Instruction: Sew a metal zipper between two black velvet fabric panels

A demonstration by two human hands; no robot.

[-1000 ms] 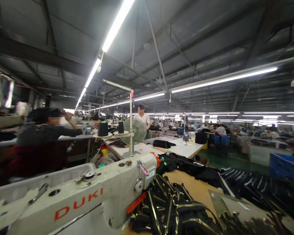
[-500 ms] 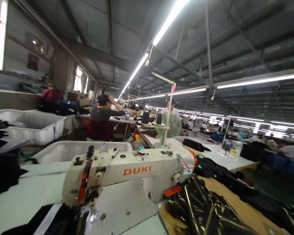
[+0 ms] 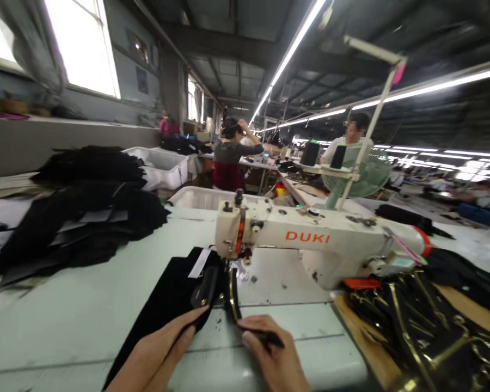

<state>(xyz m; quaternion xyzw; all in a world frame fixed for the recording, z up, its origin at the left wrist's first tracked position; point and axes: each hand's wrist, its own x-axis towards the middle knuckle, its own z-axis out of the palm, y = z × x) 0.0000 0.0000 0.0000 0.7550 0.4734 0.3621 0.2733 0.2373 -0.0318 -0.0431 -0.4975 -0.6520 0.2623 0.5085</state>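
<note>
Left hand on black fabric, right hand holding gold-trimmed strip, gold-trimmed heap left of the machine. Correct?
Wrong side: the head view shows the gold-trimmed heap right of the machine. Rest stands: left hand on black fabric, right hand holding gold-trimmed strip.

Place: a factory-like sewing workshop in a long hall
Sewing machine (image 3: 269,226): marked DUKI, in the middle of the frame
Thread spools (image 3: 309,154): two, black, on a stand right of centre
Cloth (image 3: 90,166): black pieces heaped at the left
Trim (image 3: 408,313): gold-edged black strips, lower right
Tube lights (image 3: 296,46): long rows, upper right
Co-workers (image 3: 234,152): among tables farther back
</note>
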